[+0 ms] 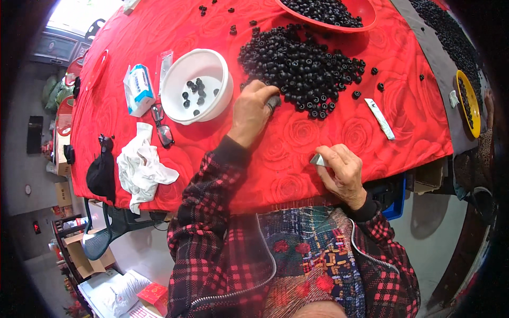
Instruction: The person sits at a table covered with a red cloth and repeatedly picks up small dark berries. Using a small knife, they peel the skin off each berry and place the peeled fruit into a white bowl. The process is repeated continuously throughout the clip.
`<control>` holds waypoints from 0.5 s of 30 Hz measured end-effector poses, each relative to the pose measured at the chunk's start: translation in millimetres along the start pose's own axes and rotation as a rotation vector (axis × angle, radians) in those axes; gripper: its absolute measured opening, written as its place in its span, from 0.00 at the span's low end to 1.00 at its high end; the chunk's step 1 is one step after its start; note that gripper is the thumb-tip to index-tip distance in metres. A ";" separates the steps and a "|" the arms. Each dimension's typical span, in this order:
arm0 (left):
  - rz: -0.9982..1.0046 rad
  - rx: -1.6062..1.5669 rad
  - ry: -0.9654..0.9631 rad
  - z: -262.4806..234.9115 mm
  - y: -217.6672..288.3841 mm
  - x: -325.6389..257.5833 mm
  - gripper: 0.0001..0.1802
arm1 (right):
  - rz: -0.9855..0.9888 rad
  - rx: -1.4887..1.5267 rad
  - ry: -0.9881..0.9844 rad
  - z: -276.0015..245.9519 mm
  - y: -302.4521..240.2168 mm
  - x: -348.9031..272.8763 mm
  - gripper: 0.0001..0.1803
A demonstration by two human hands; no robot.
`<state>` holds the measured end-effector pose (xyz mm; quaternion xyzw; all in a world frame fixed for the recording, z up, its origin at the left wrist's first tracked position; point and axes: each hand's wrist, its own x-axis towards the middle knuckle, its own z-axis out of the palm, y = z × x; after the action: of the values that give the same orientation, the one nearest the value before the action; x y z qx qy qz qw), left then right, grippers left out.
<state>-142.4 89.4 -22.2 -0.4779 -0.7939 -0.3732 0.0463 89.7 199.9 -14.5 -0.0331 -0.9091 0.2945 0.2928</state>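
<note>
My left hand (252, 112) rests at the left edge of a heap of small black round parts (305, 69), each with a hollow end. Its fingers are curled together; a grey patch shows at the fingertips, and what they grip I cannot make out. Nearer to me, my right hand (343, 170) is closed around a small grey, flat-edged piece (318, 160), pinched between thumb and fingers above the tablecloth. Left of my left hand stands a white plastic bowl (168, 106) with several black parts on its bottom.
A red basin (368, 25) full of black parts stands behind the heap. A white wrapped strip (380, 118) lies to the right. Glasses (163, 129), a blue-white box (140, 90), a white cloth (139, 167) and a black mask (101, 172) lie left. A yellow tray (475, 123) sits far right.
</note>
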 end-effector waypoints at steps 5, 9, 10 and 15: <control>0.042 -0.028 0.049 -1.3 6.7 -8.2 0.10 | 0.023 0.030 -0.005 -0.1 0.6 0.1 0.21; -0.648 -1.083 -0.173 -33.3 55.2 -41.7 0.10 | 0.086 0.129 -0.019 -6.5 -2.5 3.9 0.19; -0.698 -1.188 -0.166 -36.1 62.5 -54.7 0.11 | 0.104 0.164 -0.028 -7.1 -3.6 4.0 0.18; -0.732 -1.479 -0.181 -38.2 80.5 -94.7 0.13 | 0.287 0.550 -0.090 -19.6 -20.5 7.8 0.16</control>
<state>-38.3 17.8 8.6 -0.1247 -0.4497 -0.7502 -0.4684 96.4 194.9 13.7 -0.0675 -0.7933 0.5690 0.2055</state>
